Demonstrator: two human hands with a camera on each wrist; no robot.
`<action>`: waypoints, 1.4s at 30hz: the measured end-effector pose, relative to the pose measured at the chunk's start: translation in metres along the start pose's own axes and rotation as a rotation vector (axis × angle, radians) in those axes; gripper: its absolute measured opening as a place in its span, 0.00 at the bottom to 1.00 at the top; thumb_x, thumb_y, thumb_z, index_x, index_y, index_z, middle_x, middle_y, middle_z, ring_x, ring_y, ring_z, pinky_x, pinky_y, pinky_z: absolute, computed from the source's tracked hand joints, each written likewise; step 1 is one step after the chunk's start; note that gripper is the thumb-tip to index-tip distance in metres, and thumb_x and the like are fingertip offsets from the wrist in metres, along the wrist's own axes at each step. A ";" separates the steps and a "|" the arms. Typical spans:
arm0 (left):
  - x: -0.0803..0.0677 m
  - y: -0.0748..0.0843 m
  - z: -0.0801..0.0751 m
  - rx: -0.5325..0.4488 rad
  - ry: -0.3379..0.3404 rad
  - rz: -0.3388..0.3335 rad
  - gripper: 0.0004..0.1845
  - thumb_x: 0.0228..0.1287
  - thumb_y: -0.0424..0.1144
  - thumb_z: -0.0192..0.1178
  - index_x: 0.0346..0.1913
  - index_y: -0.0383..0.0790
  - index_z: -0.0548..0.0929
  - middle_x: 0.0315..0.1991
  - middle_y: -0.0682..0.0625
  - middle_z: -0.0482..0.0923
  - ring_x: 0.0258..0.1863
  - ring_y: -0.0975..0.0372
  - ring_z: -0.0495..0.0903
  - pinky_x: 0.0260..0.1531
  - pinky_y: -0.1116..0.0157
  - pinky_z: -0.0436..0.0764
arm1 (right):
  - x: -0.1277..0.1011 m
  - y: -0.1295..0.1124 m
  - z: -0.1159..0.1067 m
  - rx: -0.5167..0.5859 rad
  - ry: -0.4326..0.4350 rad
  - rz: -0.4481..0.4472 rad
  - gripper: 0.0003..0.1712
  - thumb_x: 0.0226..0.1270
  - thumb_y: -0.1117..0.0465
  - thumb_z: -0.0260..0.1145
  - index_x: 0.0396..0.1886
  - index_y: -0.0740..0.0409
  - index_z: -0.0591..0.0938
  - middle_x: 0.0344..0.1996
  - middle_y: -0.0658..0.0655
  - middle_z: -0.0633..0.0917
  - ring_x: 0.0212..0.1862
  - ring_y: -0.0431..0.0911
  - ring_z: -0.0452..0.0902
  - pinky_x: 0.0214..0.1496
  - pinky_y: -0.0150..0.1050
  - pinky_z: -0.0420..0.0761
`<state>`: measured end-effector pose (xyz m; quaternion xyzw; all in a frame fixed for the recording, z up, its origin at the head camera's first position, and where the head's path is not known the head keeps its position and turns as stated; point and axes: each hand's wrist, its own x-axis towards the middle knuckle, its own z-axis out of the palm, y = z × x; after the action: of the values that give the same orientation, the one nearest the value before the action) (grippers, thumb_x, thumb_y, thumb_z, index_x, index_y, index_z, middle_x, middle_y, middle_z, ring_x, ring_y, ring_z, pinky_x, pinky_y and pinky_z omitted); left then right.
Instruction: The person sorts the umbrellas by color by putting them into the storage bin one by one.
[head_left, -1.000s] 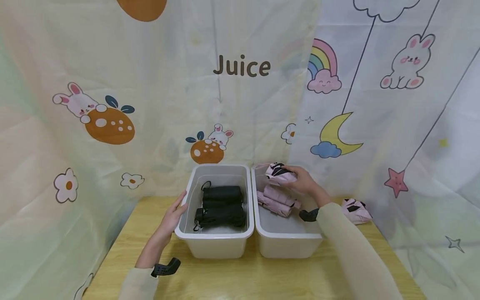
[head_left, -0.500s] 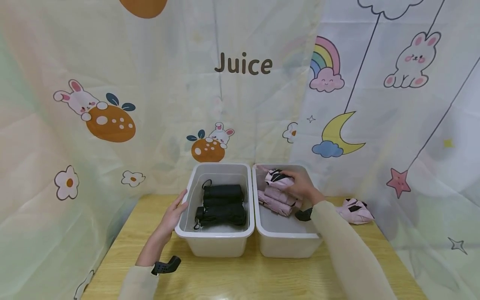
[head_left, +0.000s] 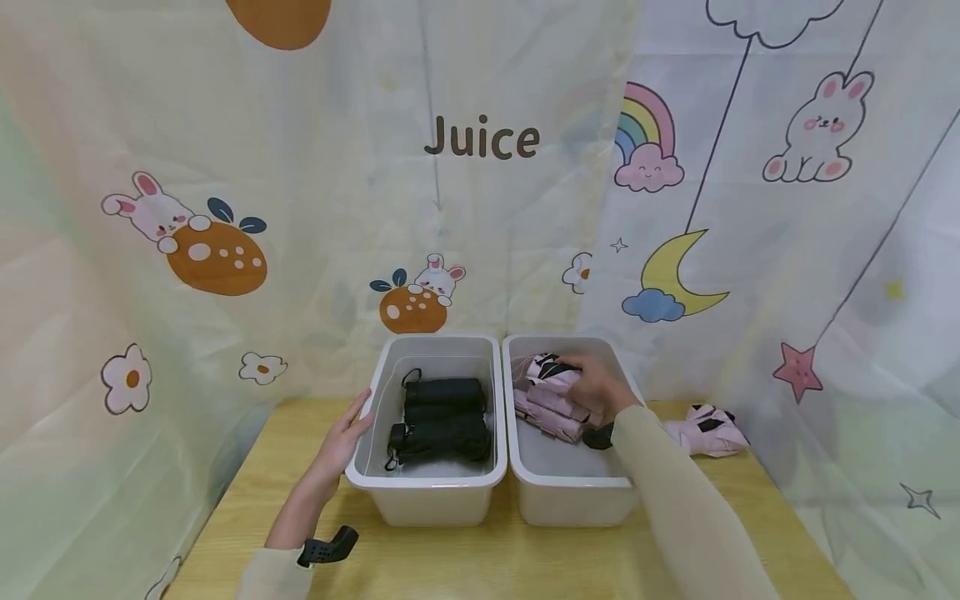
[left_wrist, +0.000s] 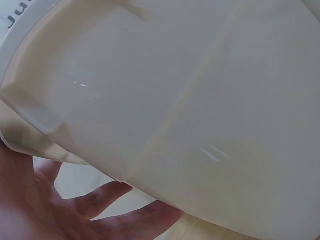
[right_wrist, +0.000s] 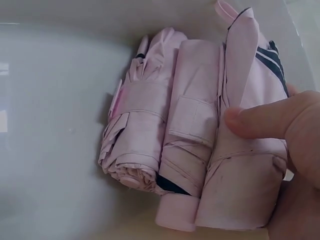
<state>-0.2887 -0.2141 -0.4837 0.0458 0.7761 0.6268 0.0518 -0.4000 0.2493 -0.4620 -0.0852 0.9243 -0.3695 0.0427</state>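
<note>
My right hand (head_left: 597,385) grips a folded pink umbrella (head_left: 550,372) with black markings inside the right white bin (head_left: 570,482). In the right wrist view, its thumb lies across the umbrella (right_wrist: 250,185) and the other fingers are mostly hidden behind it. Two more folded pink umbrellas, a middle one (right_wrist: 192,110) and an outer one (right_wrist: 140,125), lie alongside in that bin. My left hand (head_left: 339,446) touches the outer left side of the left white bin (head_left: 427,483), its fingers spread and fairly straight. Two folded black umbrellas, the far one (head_left: 444,395) and the near one (head_left: 442,439), lie in this bin.
Both bins stand side by side on a wooden table (head_left: 495,562). Another pink folded umbrella (head_left: 708,432) lies on the table right of the bins, partly behind my right sleeve. A printed curtain (head_left: 337,208) hangs behind and at the sides.
My right hand has lowered the pink umbrella from above the right bin's far end down beside the other two pink ones. The left hand stays at the left bin's side.
</note>
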 end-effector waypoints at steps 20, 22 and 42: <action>0.000 -0.001 -0.001 0.006 0.004 0.000 0.32 0.77 0.52 0.43 0.78 0.54 0.48 0.77 0.44 0.41 0.70 0.41 0.54 0.60 0.42 0.63 | 0.001 -0.001 0.001 0.050 -0.080 0.090 0.39 0.52 0.75 0.69 0.68 0.58 0.73 0.67 0.63 0.69 0.65 0.55 0.61 0.62 0.51 0.66; 0.000 -0.001 -0.002 0.006 0.006 -0.001 0.32 0.78 0.52 0.43 0.78 0.55 0.48 0.77 0.43 0.41 0.70 0.41 0.55 0.60 0.42 0.64 | 0.002 -0.009 -0.010 0.053 -0.130 0.094 0.36 0.58 0.73 0.67 0.69 0.58 0.72 0.68 0.65 0.67 0.67 0.58 0.59 0.63 0.55 0.66; -0.003 0.007 -0.018 0.024 0.035 0.011 0.32 0.78 0.51 0.43 0.79 0.55 0.47 0.77 0.41 0.44 0.67 0.41 0.59 0.56 0.47 0.69 | -0.065 -0.010 -0.138 -0.059 -0.023 -0.157 0.22 0.72 0.59 0.61 0.62 0.64 0.75 0.55 0.66 0.79 0.57 0.61 0.74 0.55 0.60 0.73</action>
<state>-0.2881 -0.2301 -0.4728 0.0399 0.7842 0.6183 0.0344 -0.3546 0.3481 -0.3543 -0.1629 0.9248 -0.3432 0.0217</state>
